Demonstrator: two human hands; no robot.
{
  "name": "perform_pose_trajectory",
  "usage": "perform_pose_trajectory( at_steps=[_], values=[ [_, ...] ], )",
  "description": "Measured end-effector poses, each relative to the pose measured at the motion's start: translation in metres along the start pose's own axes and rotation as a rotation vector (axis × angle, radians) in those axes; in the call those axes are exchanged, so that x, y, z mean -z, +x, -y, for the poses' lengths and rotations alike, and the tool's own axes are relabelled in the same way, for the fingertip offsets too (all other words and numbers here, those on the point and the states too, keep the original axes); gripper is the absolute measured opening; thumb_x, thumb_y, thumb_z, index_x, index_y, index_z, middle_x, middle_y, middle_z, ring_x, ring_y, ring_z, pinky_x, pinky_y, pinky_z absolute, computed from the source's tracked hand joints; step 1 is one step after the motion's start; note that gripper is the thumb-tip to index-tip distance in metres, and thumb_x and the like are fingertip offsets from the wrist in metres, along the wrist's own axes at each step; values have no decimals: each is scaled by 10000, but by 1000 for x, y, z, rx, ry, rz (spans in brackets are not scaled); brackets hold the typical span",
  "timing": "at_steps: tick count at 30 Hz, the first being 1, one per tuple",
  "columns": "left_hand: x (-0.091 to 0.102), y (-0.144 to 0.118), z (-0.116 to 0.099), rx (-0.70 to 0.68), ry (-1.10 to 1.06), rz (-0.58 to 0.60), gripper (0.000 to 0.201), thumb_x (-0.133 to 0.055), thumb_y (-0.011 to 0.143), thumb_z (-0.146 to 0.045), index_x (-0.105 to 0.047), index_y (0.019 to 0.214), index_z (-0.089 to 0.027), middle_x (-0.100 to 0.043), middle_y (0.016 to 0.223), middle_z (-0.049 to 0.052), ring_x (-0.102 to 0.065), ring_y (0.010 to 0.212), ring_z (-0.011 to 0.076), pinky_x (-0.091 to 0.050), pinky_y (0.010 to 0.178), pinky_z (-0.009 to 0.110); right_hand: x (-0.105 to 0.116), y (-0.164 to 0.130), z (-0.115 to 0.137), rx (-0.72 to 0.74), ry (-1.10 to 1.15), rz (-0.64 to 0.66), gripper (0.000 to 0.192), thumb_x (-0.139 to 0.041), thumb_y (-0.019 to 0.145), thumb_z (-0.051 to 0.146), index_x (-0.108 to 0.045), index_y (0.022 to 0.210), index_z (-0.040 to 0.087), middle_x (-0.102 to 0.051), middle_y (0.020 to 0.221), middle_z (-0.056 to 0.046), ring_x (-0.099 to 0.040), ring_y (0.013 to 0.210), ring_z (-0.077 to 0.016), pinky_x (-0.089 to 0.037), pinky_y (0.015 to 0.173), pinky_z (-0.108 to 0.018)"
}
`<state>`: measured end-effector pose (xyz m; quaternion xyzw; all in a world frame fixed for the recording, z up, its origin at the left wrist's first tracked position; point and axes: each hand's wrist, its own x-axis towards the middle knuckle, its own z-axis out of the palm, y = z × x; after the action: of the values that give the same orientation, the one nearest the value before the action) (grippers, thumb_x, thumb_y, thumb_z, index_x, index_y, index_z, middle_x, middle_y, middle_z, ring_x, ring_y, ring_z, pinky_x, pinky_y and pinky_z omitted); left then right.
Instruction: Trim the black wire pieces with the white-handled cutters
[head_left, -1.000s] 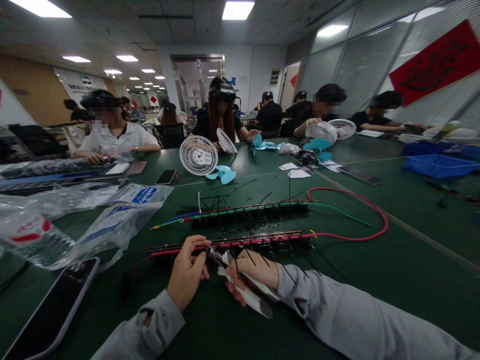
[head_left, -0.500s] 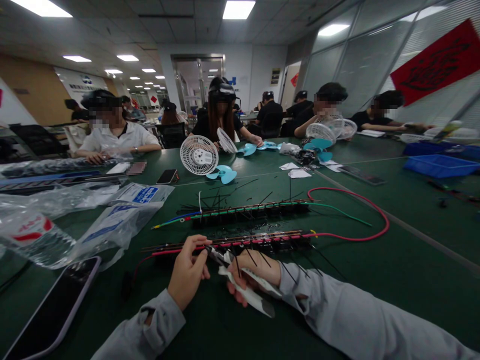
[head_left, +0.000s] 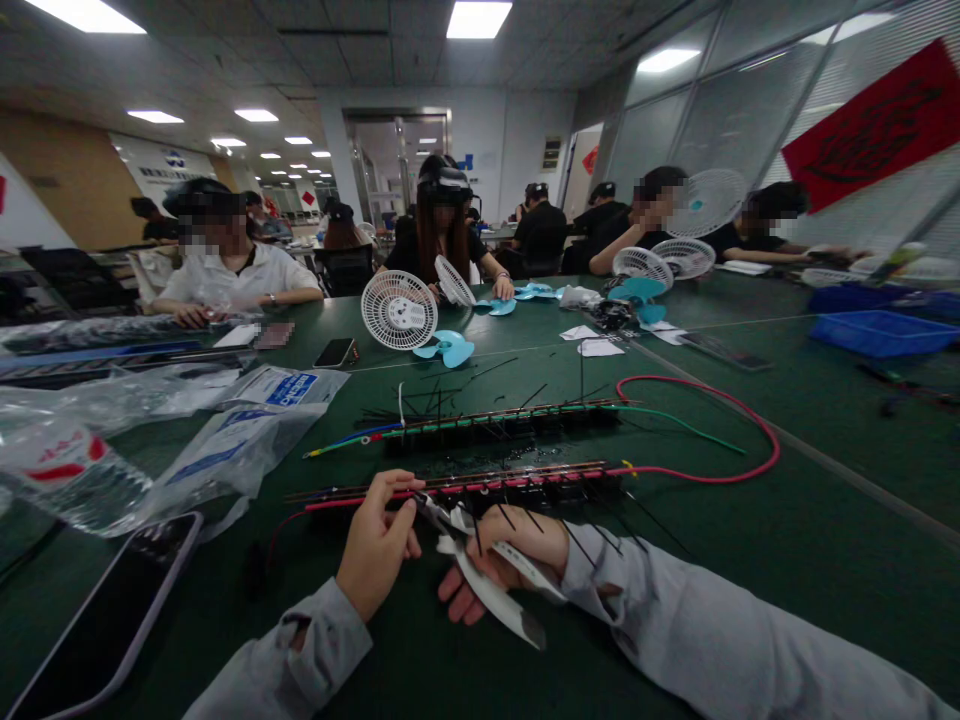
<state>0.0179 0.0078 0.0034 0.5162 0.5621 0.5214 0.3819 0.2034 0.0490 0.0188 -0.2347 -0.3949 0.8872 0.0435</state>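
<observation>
My right hand [head_left: 517, 550] holds cutting pliers [head_left: 499, 595] with white handles, which stand spread, two or more of its fingers reaching past the lower handle. The jaws meet the front side of the nearer strip of wires [head_left: 525, 480], where a thick red wire runs along dark blocks. Thin black cable tie tails [head_left: 536, 522] stick out of this strip. My left hand [head_left: 379, 550] is bent with thumb and fingers close together at the strip, by the plier tips; what lies between them is hidden. Behind lies a second strip with a green wire [head_left: 495, 413].
A thick red cable [head_left: 776, 450] loops at right. To the left are a phone [head_left: 105, 620], a water bottle [head_left: 75, 470] and plastic bags [head_left: 247, 430]. Further back are white fan grilles [head_left: 399, 310], blue fan blades [head_left: 446, 348], a blue tray [head_left: 885, 330] and several co-workers.
The plier handles have spread apart and my right fingers have loosened and straightened. My left hand stays put. At the back right, a co-worker has lifted a white fan grille.
</observation>
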Motion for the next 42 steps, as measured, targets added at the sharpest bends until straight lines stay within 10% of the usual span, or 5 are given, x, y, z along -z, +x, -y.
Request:
perform_pose_trajectory(
  at_steps=[19,31,42],
  values=[
    [0,0,1,-6,12,7,237,-468,826,-303,-424,1040,-212,-557,1100,65,-526,373,33,-435,336,196,-15,-11,11,87,-223,-174,313,-454,689,230,-427,404,103,-554,568,-70,-506,436,-95,-501,538,-295],
    [1,0,0,-11,-8,4,228,-436,846,-332,-433,1038,-208,-566,1083,65,-522,377,34,-439,344,197,-1,-6,3,-24,47,113,173,-414,563,216,-523,528,86,-615,897,-184,-622,796,-237,-372,890,-504],
    [1,-1,-2,-11,-9,3,225,-435,849,-331,-431,1037,-208,-562,1079,62,-523,380,31,-437,348,187,-1,-8,4,-17,103,74,247,-377,607,226,-580,605,85,-592,988,-170,-586,902,-235,-318,943,-477]
  ],
)
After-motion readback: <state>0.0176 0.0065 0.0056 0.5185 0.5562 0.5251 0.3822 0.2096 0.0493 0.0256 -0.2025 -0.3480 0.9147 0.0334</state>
